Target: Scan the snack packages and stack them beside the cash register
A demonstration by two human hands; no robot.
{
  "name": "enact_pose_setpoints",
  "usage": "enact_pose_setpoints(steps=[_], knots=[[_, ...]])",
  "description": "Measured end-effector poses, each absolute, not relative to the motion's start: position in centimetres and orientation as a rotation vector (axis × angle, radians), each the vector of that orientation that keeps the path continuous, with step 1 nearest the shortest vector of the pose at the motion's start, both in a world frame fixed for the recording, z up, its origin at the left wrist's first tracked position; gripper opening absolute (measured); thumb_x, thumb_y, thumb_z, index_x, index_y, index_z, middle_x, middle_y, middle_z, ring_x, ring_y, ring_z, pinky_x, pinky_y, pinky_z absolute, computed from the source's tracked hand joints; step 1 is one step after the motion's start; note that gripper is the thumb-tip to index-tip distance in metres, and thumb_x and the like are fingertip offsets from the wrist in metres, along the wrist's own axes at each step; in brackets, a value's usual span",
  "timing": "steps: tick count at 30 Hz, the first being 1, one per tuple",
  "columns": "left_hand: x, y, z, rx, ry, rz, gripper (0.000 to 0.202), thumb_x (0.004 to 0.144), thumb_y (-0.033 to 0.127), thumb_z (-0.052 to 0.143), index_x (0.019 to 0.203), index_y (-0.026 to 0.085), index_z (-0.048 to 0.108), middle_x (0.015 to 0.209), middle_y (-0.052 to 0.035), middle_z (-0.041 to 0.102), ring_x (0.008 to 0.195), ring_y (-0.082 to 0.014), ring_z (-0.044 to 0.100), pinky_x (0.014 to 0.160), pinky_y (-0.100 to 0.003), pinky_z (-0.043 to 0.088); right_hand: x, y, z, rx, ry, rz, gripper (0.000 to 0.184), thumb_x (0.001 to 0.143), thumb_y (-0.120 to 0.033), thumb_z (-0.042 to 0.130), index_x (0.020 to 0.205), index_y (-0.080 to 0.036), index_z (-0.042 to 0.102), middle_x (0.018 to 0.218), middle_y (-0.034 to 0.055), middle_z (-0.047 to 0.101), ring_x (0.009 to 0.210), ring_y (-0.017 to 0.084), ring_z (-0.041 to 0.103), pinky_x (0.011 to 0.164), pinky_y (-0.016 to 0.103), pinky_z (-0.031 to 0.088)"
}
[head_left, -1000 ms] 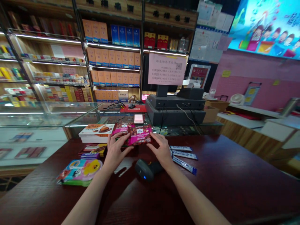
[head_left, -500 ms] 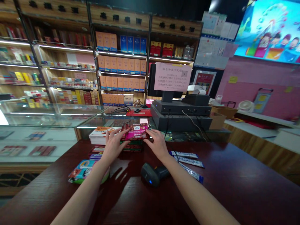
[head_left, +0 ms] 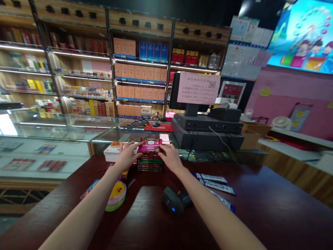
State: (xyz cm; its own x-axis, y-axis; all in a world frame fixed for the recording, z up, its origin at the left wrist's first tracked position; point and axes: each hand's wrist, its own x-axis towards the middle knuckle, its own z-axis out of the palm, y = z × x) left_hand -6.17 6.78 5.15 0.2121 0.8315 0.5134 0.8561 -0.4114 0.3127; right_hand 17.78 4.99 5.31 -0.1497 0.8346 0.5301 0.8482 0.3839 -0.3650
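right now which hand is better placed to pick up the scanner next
Probably the right hand: the scanner lies nearer to it than to the left hand, with its handle toward the right forearm. Both hands are at the chocolate stack.

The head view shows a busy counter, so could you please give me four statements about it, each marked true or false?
1. The chocolate stack sits between the left hand and the right hand. True.
2. The right hand grips the scanner. False: the scanner lies on the counter.
3. A pink sheet covers part of the monitor. True.
4. The slim packets lie left of the scanner. False: the slim packets lie to its right.
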Motion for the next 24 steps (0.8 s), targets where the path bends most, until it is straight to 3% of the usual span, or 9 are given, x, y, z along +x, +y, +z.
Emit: enact_pose_setpoints(steps=[24], knots=[[-6.34, 7.62, 4.27, -2.415, -1.705, -0.886, 0.046, 0.088, 0.04, 0.062, 0.133, 0.031, 0.061, 0.13, -0.0095, 0.068, 0.137, -0.0313, 0.048, 0.118, -0.066, 0.01, 17.99, 5.6, 4.28, -1.432, -2.01, -0.005, 0.047, 0.087, -0.03, 0.071, 0.133, -0.025, 0.064, 0.132, 0.0102, 0.067, 0.128, 0.028, 0.054, 0.105, 0.046, 0.04]])
